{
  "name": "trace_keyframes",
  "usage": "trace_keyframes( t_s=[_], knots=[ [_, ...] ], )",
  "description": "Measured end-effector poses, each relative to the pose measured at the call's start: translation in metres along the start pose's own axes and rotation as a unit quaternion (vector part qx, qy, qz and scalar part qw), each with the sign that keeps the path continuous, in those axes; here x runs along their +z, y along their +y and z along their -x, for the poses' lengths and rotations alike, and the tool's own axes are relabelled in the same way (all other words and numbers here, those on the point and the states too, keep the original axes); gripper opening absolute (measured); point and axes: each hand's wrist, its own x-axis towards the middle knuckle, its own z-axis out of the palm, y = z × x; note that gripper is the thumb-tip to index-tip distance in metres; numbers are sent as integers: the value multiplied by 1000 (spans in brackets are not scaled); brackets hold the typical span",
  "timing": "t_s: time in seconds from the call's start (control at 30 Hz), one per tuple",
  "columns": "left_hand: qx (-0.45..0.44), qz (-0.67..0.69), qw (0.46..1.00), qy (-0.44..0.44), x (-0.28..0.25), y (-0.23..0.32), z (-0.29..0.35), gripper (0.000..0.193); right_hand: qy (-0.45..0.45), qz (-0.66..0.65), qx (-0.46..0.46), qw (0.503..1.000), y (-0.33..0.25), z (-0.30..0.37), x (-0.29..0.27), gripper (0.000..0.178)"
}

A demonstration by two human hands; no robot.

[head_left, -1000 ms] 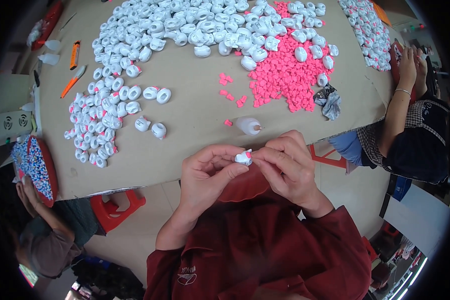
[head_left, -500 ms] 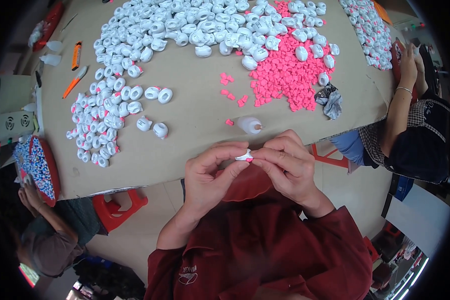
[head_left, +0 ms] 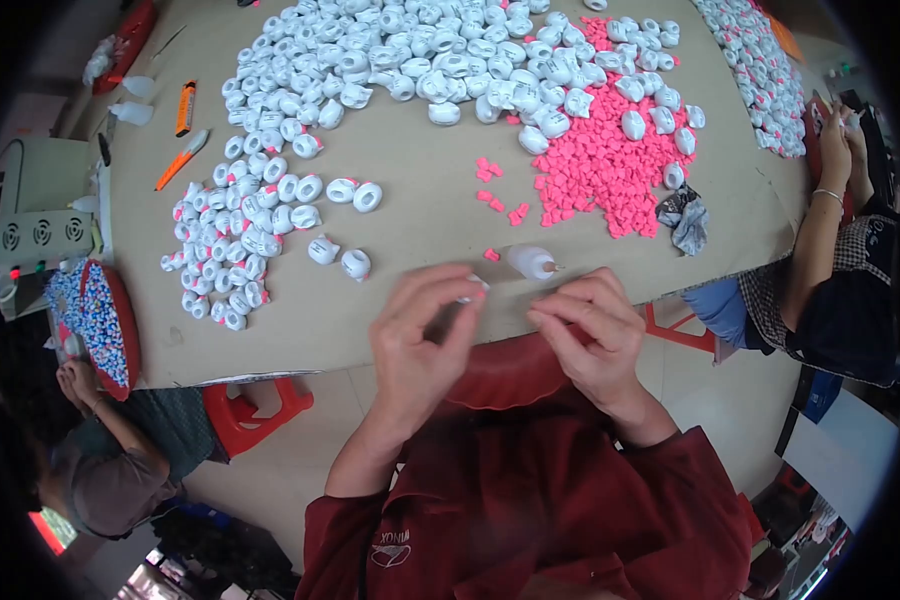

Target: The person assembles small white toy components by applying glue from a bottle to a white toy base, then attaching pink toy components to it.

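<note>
My left hand (head_left: 422, 335) pinches a small white hollow figure (head_left: 476, 284) with a bit of pink on it, mostly hidden by the fingers. Apart from it, my right hand (head_left: 598, 340) has thumb and fingertips drawn together, with nothing visible between them. Just beyond my hands, a translucent squeeze bottle (head_left: 526, 262) with a narrow tip lies on the table. A single pink piece (head_left: 491, 254) sits left of the bottle. Farther off spreads a heap of small pink pieces (head_left: 605, 170). White figures lie in a large far pile (head_left: 370, 50) and a smaller left group (head_left: 240, 230), several with pink parts.
An orange-handled knife (head_left: 182, 160) and an orange box (head_left: 185, 108) lie at the far left. Crumpled grey paper (head_left: 688, 225) rests by the pink heap. Co-workers sit at both sides, one beside a red tray (head_left: 120, 330) of coloured bits. A red stool (head_left: 255, 415) stands below the table edge.
My hands have moved apart; the white figure stays in my left hand and my right fingers have come off it. The whole view has shifted, so the table appears farther right.
</note>
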Motion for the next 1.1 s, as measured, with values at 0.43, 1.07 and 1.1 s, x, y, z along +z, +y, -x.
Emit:
trace_keyframes(
  t_s=[0.43, 1.07, 1.1],
  knots=[
    [81, -259, 962, 39, -16, -2, -133, 37, -17, 67, -15, 997, 8, -24, 3, 44],
    [-142, 366, 917, -71, -17, -2, -12, 31, -27, -96, -21, 995, -3, -18, -32, 35],
    [-138, 357, 922, -57, -16, -2, -10, 30, -22, -98, -27, 995, -4, -18, -32, 36]
  ],
)
